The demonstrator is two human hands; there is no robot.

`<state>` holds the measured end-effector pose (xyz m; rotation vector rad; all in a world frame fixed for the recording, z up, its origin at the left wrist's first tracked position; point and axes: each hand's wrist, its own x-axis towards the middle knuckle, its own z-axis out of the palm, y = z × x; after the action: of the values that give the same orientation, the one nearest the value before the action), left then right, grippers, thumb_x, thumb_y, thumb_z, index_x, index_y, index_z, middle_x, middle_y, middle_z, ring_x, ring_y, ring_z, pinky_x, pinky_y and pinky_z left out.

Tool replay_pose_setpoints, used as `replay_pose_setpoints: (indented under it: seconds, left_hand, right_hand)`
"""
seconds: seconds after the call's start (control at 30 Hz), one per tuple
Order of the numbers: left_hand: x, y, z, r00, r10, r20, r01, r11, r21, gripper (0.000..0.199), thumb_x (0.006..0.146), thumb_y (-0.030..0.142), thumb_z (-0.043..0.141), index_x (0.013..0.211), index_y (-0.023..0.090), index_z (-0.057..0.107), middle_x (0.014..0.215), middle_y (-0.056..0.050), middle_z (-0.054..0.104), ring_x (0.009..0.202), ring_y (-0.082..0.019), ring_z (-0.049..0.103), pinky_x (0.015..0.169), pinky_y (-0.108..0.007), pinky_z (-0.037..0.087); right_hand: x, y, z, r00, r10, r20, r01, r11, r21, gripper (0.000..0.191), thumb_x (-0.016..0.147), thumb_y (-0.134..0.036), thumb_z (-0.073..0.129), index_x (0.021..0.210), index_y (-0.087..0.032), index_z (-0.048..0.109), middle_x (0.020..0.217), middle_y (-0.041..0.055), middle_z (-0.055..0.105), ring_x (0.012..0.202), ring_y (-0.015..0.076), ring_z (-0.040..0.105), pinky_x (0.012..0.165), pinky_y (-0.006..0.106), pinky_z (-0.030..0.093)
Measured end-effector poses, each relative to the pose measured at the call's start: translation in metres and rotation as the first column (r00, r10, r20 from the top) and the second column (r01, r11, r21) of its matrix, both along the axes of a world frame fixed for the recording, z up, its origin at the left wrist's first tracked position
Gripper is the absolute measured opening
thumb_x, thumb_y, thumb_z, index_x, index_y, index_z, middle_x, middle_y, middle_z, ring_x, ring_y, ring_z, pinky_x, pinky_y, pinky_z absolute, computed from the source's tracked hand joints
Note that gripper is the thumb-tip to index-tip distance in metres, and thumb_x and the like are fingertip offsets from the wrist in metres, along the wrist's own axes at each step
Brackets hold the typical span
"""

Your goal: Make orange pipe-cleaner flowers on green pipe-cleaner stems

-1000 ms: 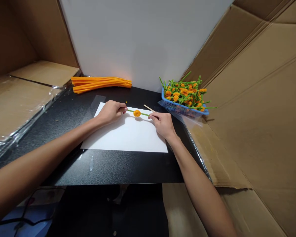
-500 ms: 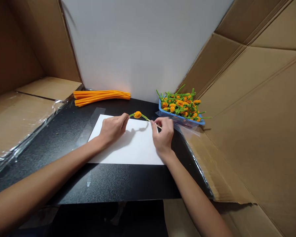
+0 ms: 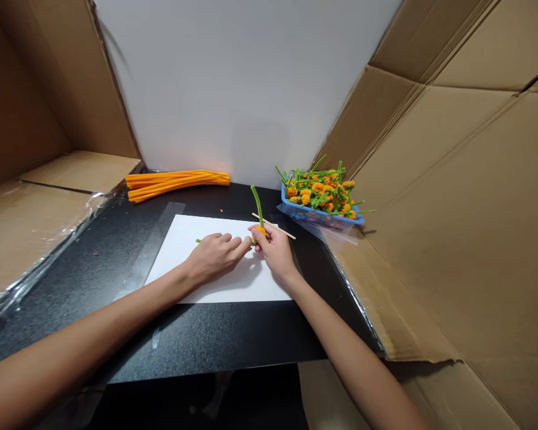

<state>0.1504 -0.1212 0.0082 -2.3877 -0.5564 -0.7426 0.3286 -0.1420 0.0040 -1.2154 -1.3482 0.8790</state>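
My right hand (image 3: 274,249) grips a wooden stick (image 3: 275,226) and an orange pipe-cleaner flower (image 3: 260,230), which its fingers partly hide. A green pipe-cleaner stem (image 3: 257,205) rises from that hand, standing almost upright. My left hand (image 3: 215,258) lies on a white paper sheet (image 3: 174,257), its fingertips close to my right hand. Its fingers press down on a lower length of green stem, and a short green end (image 3: 198,240) pokes out beyond the hand. The middle of that stem is hidden beneath the hand.
A bundle of orange pipe cleaners (image 3: 177,185) lies at the back of the black table (image 3: 197,337). To the back right, a blue basket (image 3: 316,216) holds several finished green-stemmed orange flowers. Cardboard panels (image 3: 452,209) line both sides, behind which stands a white wall (image 3: 242,89).
The flower and stem have lifted off the paper, and one stem length now stands upright. My hands have come closer together, with the flower and stick in my right hand. The view has shifted slightly.
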Motion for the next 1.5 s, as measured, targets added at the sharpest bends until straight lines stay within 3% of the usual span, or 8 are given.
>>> replay_pose_setpoints:
  seconds: [0.13, 0.23, 0.37, 0.5, 1.1, 1.2, 1.33, 1.5]
  left_hand:
    - [-0.002, 0.001, 0.001, 0.999, -0.035, -0.010, 0.035, 0.999, -0.041, 0.019, 0.092, 0.007, 0.048, 0.091, 0.015, 0.065, 0.062, 0.000, 0.063, 0.054, -0.017, 0.058, 0.051, -0.030, 0.034]
    - [-0.001, 0.002, 0.004, 0.993, 0.077, 0.093, -0.054, 0.972, -0.228, 0.019, 0.096, 0.020, 0.053, 0.083, 0.019, 0.067, 0.061, -0.001, 0.067, 0.052, -0.016, 0.058, 0.049, -0.029, 0.028]
    - [-0.002, 0.006, 0.008, 0.940, 0.302, 0.158, -0.177, 0.830, -0.529, 0.023, 0.094, 0.038, 0.058, 0.083, 0.023, 0.072, 0.065, -0.001, 0.071, 0.052, -0.018, 0.059, 0.049, -0.028, 0.024]
    - [-0.005, 0.011, 0.011, 0.919, 0.359, 0.162, -0.161, 0.718, -0.677, 0.026, 0.093, 0.041, 0.058, 0.089, 0.023, 0.075, 0.069, -0.005, 0.073, 0.062, -0.022, 0.065, 0.053, -0.028, 0.030]
    - [-0.002, 0.007, 0.013, 0.905, 0.405, 0.132, -0.180, 0.644, -0.743, 0.022, 0.091, 0.035, 0.059, 0.096, 0.024, 0.078, 0.079, -0.007, 0.077, 0.069, -0.024, 0.068, 0.058, -0.029, 0.035]
    - [-0.003, 0.008, 0.008, 0.910, 0.394, 0.127, -0.200, 0.687, -0.699, 0.020, 0.091, 0.035, 0.060, 0.094, 0.024, 0.077, 0.079, -0.005, 0.077, 0.067, -0.023, 0.067, 0.056, -0.029, 0.036]
    - [-0.006, 0.010, 0.000, 0.944, 0.267, 0.195, -0.129, 0.840, -0.526, 0.023, 0.095, 0.035, 0.056, 0.089, 0.022, 0.074, 0.082, -0.005, 0.076, 0.068, -0.021, 0.067, 0.056, -0.029, 0.041]
    - [-0.005, 0.008, 0.005, 0.969, 0.031, 0.246, 0.021, 0.979, -0.203, 0.037, 0.093, 0.018, 0.056, 0.129, 0.024, 0.061, 0.135, -0.010, 0.062, 0.126, -0.027, 0.056, 0.102, -0.044, 0.046]
  right_hand:
    - [-0.001, -0.005, 0.002, 0.964, -0.040, 0.263, 0.017, 0.996, 0.090, 0.028, 0.092, -0.041, 0.056, 0.092, -0.017, 0.071, 0.068, -0.0001, 0.058, 0.061, 0.0136, 0.052, 0.059, 0.026, 0.040]
    - [0.000, -0.007, 0.004, 0.935, -0.033, 0.352, -0.003, 0.995, 0.101, 0.029, 0.094, -0.039, 0.054, 0.095, -0.017, 0.073, 0.065, -0.0005, 0.056, 0.060, 0.0138, 0.049, 0.058, 0.027, 0.037]
    - [0.001, -0.006, 0.006, 0.924, 0.034, 0.382, -0.066, 0.995, 0.071, 0.031, 0.095, -0.037, 0.053, 0.104, -0.015, 0.074, 0.066, -0.0004, 0.056, 0.057, 0.0132, 0.044, 0.056, 0.026, 0.033]
    - [0.002, -0.008, 0.009, 0.888, 0.137, 0.439, -0.191, 0.978, 0.080, 0.028, 0.095, -0.029, 0.051, 0.106, -0.014, 0.073, 0.074, 0.0016, 0.062, 0.064, 0.0138, 0.047, 0.062, 0.026, 0.035]
    - [0.014, -0.006, 0.021, 0.743, 0.323, 0.586, -0.332, 0.938, -0.096, 0.021, 0.092, -0.028, 0.053, 0.080, -0.015, 0.064, 0.063, -0.0042, 0.046, 0.061, 0.0112, 0.039, 0.060, 0.026, 0.026]
    - [0.014, -0.006, 0.021, 0.749, 0.307, 0.587, -0.322, 0.943, -0.082, 0.022, 0.091, -0.027, 0.053, 0.074, -0.016, 0.060, 0.061, -0.0046, 0.044, 0.060, 0.0111, 0.038, 0.059, 0.027, 0.025]
    - [0.014, -0.009, 0.019, 0.813, 0.266, 0.518, -0.257, 0.962, -0.092, 0.022, 0.092, -0.030, 0.053, 0.078, -0.016, 0.062, 0.065, -0.0036, 0.047, 0.062, 0.0120, 0.040, 0.059, 0.026, 0.027]
    - [0.012, -0.009, 0.018, 0.829, 0.235, 0.508, -0.233, 0.970, -0.068, 0.025, 0.093, -0.035, 0.054, 0.084, -0.015, 0.065, 0.070, 0.0002, 0.057, 0.065, 0.0142, 0.045, 0.062, 0.027, 0.032]
